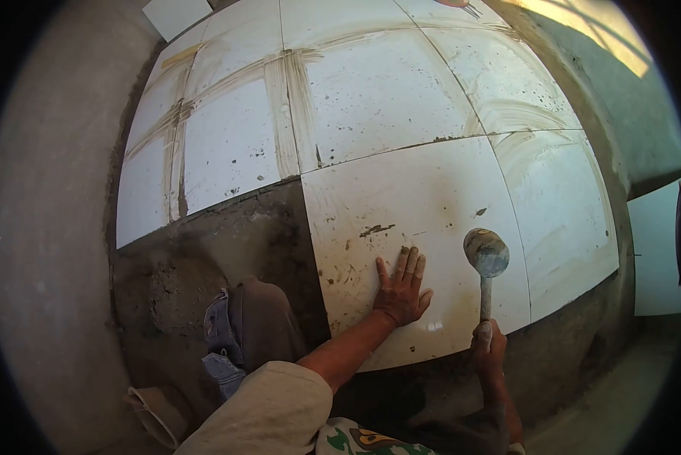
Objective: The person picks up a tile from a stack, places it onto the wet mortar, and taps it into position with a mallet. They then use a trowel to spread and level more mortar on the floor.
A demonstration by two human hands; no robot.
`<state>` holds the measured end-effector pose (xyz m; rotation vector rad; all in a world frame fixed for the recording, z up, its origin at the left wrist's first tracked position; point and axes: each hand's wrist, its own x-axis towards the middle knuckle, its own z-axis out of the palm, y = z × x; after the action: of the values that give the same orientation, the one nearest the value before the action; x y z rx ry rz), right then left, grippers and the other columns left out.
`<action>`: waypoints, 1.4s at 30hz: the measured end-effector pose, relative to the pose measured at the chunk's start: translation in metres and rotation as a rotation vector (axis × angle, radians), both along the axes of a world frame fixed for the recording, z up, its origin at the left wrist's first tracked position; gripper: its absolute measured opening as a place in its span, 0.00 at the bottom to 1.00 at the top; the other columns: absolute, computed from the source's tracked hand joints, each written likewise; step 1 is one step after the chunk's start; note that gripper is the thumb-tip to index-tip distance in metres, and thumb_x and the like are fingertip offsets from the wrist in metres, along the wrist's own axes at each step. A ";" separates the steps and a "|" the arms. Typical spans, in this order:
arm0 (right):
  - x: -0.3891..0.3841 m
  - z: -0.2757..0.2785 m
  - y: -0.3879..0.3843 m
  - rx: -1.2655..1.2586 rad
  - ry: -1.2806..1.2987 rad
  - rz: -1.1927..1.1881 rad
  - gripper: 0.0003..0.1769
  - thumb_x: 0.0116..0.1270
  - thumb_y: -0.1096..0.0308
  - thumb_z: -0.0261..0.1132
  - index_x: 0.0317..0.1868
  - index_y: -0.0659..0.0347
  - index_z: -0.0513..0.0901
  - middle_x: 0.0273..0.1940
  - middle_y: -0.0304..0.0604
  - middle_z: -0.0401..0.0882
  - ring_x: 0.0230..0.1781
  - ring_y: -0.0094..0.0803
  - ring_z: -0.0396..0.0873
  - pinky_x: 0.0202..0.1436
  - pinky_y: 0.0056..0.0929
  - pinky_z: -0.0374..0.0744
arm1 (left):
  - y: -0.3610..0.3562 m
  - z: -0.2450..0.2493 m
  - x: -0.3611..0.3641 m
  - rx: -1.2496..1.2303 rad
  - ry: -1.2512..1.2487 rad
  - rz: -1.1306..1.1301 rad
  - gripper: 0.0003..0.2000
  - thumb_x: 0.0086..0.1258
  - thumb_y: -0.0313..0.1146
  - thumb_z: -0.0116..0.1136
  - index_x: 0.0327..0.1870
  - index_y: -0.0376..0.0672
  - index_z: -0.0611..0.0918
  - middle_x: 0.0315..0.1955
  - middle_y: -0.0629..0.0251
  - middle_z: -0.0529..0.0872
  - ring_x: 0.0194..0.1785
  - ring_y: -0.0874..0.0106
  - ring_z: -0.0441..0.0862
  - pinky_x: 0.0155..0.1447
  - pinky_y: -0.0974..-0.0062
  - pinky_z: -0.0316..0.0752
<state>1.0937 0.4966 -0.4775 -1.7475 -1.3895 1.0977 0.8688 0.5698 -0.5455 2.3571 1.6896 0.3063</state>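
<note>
My left hand (403,293) lies flat on a large white floor tile (424,197), its fingers stretched out toward the far side. Brown smears and bits of mortar mark this tile around the hand. In my right hand (489,345) is a rubber mallet (486,254), gripped by its handle. The mallet's mortar-stained head shows over the right part of the same tile, to the right of my left hand.
More white tiles (386,83) with brown streaks along their joints spread toward the far side. Bare dark mortar bed (204,250) lies left of the tile, beside my knee (265,315). Walls flank both sides. A loose tile (657,250) leans at the right. Part of another hand (453,2) shows at the top edge.
</note>
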 end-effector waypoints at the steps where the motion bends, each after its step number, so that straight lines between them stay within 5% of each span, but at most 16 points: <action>1: 0.000 0.002 0.002 -0.006 0.032 0.013 0.30 0.75 0.41 0.45 0.30 0.62 0.70 0.17 0.35 0.68 0.18 0.21 0.67 0.22 0.26 0.67 | -0.001 -0.001 0.000 -0.002 -0.008 -0.013 0.37 0.68 0.53 0.47 0.71 0.33 0.59 0.74 0.46 0.54 0.77 0.52 0.50 0.66 0.23 0.38; 8: -0.019 0.052 0.026 0.222 0.191 0.070 0.32 0.74 0.39 0.44 0.28 0.62 0.69 0.15 0.34 0.66 0.14 0.19 0.67 0.18 0.22 0.64 | 0.001 0.000 -0.001 -0.037 0.001 -0.012 0.37 0.69 0.53 0.46 0.71 0.34 0.59 0.73 0.46 0.55 0.77 0.52 0.51 0.66 0.23 0.39; 11: -0.011 0.026 0.021 0.271 0.167 0.078 0.32 0.74 0.39 0.44 0.29 0.61 0.68 0.16 0.34 0.67 0.15 0.18 0.68 0.19 0.22 0.64 | 0.000 -0.001 0.000 -0.031 -0.006 -0.021 0.37 0.68 0.53 0.46 0.71 0.34 0.59 0.73 0.46 0.56 0.77 0.52 0.51 0.66 0.23 0.39; 15: -0.010 -0.048 0.012 -0.029 -0.298 0.068 0.27 0.76 0.45 0.47 0.34 0.64 0.70 0.21 0.54 0.73 0.22 0.53 0.75 0.27 0.41 0.71 | 0.000 0.003 0.002 -0.024 -0.039 -0.030 0.37 0.67 0.52 0.49 0.71 0.34 0.59 0.72 0.46 0.57 0.76 0.50 0.52 0.65 0.22 0.39; 17: -0.020 -0.002 0.028 -0.021 -0.135 0.040 0.26 0.76 0.47 0.47 0.35 0.65 0.70 0.23 0.61 0.72 0.27 0.65 0.74 0.30 0.47 0.72 | 0.002 -0.001 0.003 -0.003 -0.017 -0.016 0.38 0.65 0.51 0.52 0.70 0.33 0.61 0.72 0.44 0.58 0.76 0.49 0.52 0.65 0.22 0.38; 30: -0.019 -0.004 0.022 0.012 -0.025 0.056 0.25 0.76 0.47 0.48 0.34 0.64 0.69 0.19 0.56 0.69 0.20 0.56 0.73 0.25 0.44 0.70 | 0.001 0.000 0.004 -0.016 0.054 -0.030 0.38 0.66 0.52 0.49 0.71 0.33 0.59 0.73 0.45 0.55 0.77 0.50 0.50 0.67 0.24 0.36; 38: -0.025 0.069 0.084 0.104 0.135 0.321 0.26 0.77 0.46 0.47 0.33 0.63 0.71 0.17 0.39 0.71 0.17 0.27 0.74 0.22 0.28 0.71 | -0.001 -0.002 0.001 -0.010 0.036 0.023 0.37 0.67 0.53 0.47 0.71 0.35 0.60 0.73 0.48 0.55 0.77 0.54 0.49 0.67 0.24 0.38; 41: -0.038 0.092 0.111 0.296 0.179 0.397 0.27 0.76 0.45 0.47 0.34 0.63 0.71 0.17 0.37 0.71 0.17 0.25 0.73 0.21 0.26 0.70 | 0.000 -0.002 0.003 0.003 0.014 0.020 0.37 0.67 0.54 0.48 0.71 0.36 0.61 0.73 0.48 0.56 0.76 0.53 0.51 0.66 0.24 0.38; 42: -0.045 0.092 0.116 0.303 0.190 0.405 0.27 0.75 0.45 0.48 0.35 0.64 0.70 0.17 0.42 0.71 0.15 0.35 0.75 0.21 0.31 0.72 | -0.001 -0.002 0.003 -0.007 0.012 0.018 0.37 0.67 0.53 0.48 0.71 0.36 0.61 0.72 0.48 0.57 0.76 0.53 0.52 0.66 0.24 0.39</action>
<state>1.0485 0.6127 -0.3859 -1.1470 -1.7285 1.1519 0.8713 0.5689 -0.5479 2.3446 1.7159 0.2890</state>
